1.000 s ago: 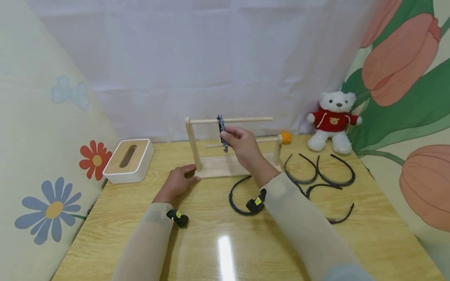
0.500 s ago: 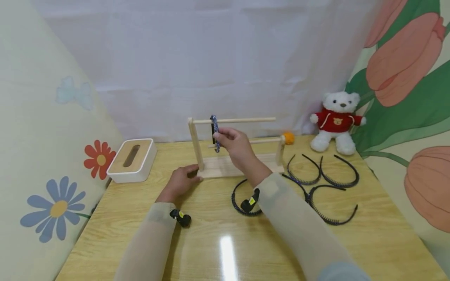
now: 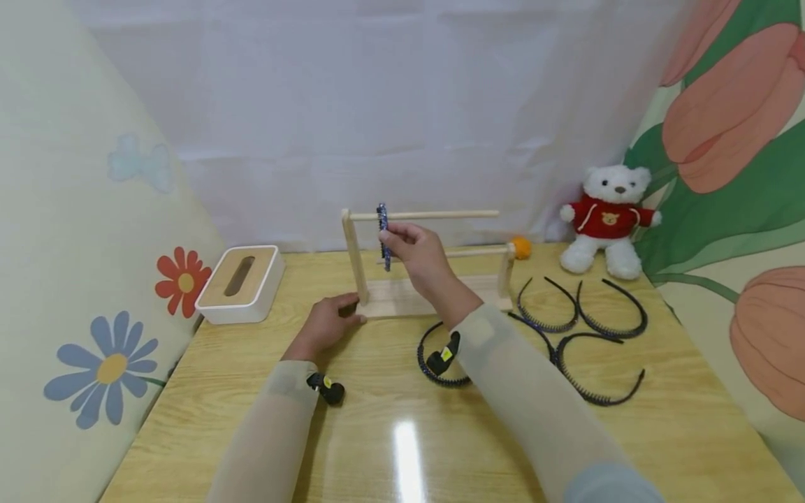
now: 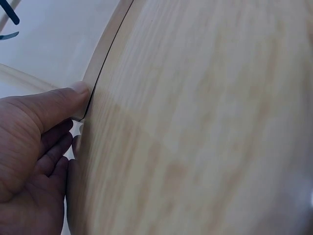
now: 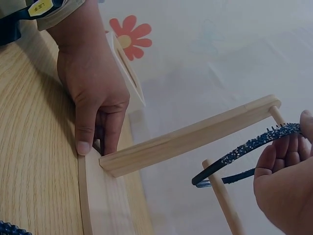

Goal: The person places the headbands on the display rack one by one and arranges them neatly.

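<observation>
My right hand (image 3: 423, 260) pinches a glittery dark blue headband (image 3: 384, 241) between thumb and fingers. The headband stands edge-on at the left part of the wooden rack's upper rod (image 3: 440, 215). In the right wrist view, the arms of the headband (image 5: 237, 152) pass on either side of the lower rod (image 5: 225, 200). My left hand (image 3: 322, 326) grips the left end of the rack's base (image 3: 402, 299), thumb at its front edge. The left wrist view shows the thumb of that hand (image 4: 34, 142) on the base edge, the other fingers curled below.
Several dark toothed headbands (image 3: 600, 398) lie on the table (image 3: 352, 447) at the right; one (image 3: 434, 374) is partly hidden under my right wrist. A tissue box (image 3: 242, 283) stands left, a white teddy bear (image 3: 610, 216) back right. An orange ball (image 3: 520, 247) sits by the rack's right post.
My right hand has moved left along the upper rod with the headband, towards the left post. The left hand keeps its hold on the base. The head view has shifted slightly.
</observation>
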Motion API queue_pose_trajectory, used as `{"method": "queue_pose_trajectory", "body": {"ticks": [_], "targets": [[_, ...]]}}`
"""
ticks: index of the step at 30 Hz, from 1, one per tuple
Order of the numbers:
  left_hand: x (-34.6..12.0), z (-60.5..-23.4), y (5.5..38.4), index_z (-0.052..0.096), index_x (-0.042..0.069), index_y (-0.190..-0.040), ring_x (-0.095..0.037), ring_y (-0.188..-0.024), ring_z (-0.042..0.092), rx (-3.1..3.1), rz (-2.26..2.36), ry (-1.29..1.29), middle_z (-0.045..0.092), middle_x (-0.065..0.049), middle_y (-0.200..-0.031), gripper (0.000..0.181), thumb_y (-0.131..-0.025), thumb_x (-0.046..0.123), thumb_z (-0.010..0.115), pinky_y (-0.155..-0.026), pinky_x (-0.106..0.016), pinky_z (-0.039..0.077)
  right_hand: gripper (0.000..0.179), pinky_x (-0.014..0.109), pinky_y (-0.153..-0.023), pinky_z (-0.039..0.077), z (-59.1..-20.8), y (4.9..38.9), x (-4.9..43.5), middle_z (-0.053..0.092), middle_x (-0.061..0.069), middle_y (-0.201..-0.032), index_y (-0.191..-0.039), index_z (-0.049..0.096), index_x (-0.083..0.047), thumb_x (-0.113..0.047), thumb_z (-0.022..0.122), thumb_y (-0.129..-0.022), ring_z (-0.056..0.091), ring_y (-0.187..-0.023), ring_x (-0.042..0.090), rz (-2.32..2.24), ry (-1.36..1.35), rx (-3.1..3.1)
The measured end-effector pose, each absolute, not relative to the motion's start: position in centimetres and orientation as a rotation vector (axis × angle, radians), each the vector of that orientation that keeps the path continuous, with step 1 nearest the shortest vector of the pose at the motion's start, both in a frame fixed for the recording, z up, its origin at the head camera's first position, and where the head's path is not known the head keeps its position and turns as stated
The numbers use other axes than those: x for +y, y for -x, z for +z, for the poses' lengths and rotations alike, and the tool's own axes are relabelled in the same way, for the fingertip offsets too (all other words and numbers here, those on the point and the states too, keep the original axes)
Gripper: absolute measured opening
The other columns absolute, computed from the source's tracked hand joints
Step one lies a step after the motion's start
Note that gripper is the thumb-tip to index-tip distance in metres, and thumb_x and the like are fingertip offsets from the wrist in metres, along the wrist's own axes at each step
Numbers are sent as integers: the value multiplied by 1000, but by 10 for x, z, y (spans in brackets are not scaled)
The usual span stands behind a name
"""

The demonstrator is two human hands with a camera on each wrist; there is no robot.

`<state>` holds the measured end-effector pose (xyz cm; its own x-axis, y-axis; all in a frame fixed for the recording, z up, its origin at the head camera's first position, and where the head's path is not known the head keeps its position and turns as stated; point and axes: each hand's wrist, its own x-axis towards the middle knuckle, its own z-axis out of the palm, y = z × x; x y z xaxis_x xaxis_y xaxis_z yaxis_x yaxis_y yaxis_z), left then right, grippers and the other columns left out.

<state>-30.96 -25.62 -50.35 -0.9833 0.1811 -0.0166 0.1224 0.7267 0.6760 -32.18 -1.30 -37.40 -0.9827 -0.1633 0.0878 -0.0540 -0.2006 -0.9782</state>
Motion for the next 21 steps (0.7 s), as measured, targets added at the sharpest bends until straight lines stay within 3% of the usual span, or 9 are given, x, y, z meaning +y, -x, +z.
{"method": "queue_pose_trajectory", "body": {"ticks": [17, 21], "targets": [[-254, -499, 308, 60, 11, -157, -44, -151, 52, 2842, 1105, -259, 59, -21, -159, 57, -104, 22, 78, -124, -61, 44, 36, 29, -100, 63, -373, 325, -17, 75, 5, -111, -136, 71, 5, -14, 74, -106, 70, -98, 12, -2387, 280, 1890], [-255, -500, 308, 60, 11, -157, -44, -150, 53, 2846, 1094, -268, 60, -21, -158, 57, -104, 23, 78, -124, -61, 45, 36, 35, -104, 62, -374, 325, -18, 75, 4, -111, -136, 72, 3, -16, 75, -106, 69, -96, 11, -2384, 278, 1889]]}}
